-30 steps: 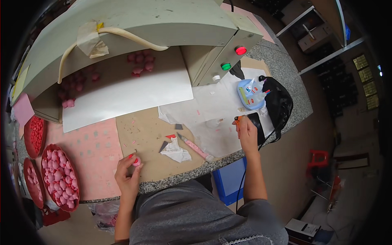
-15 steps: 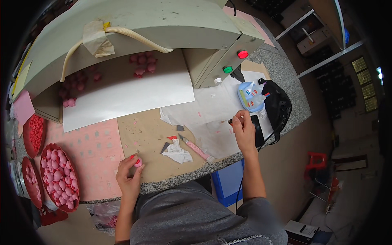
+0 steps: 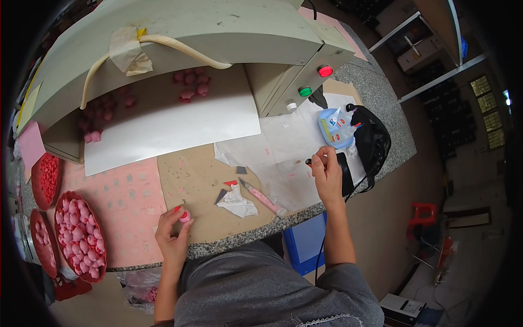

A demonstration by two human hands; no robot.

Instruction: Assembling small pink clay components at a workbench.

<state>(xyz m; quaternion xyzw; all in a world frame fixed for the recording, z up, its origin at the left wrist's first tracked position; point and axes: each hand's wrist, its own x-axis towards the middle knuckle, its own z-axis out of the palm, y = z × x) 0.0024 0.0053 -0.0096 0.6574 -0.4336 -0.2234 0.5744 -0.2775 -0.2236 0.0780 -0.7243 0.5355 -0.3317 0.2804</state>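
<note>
A single head-worn fisheye view looks steeply down from above the worktop (image 3: 245,234), facing forward over the person's lap, with edges bending toward the rim.

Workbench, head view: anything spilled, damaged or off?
Mostly minor clutter. Small pink scraps are scattered over the brown board, and a crumpled white rag lies beside the pink-handled knife. A tube on the machine is held by peeling tape. The left hand pinches a pink piece; nothing looks broken.
</note>
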